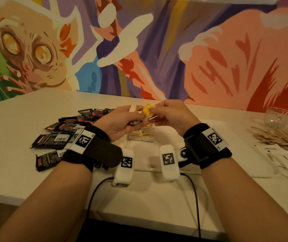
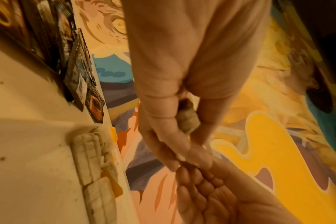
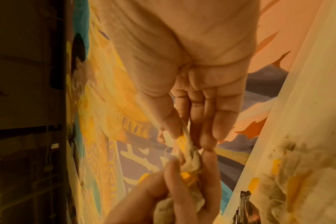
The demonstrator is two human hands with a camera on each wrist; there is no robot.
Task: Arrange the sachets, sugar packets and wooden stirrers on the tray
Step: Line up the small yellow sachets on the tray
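Both hands are raised together over the white tray (image 1: 207,137). My left hand (image 1: 136,115) grips a small bunch of tea bag sachets (image 1: 133,109); one shows between its thumb and fingers in the left wrist view (image 2: 188,119). My right hand (image 1: 152,111) pinches the yellow tag (image 1: 147,109) and string of one sachet (image 3: 192,157) from that bunch. A row of tea bag sachets (image 1: 142,136) lies on the tray below the hands. Black coffee sachets (image 1: 56,138) lie loose at the left. Wooden stirrers (image 1: 279,138) and white sugar packets (image 1: 283,159) lie at the right.
A glass cup (image 1: 277,117) stands at the back right behind the stirrers. Two black cables (image 1: 194,198) run from my wrists over the table's front edge. A painted wall rises right behind the table.
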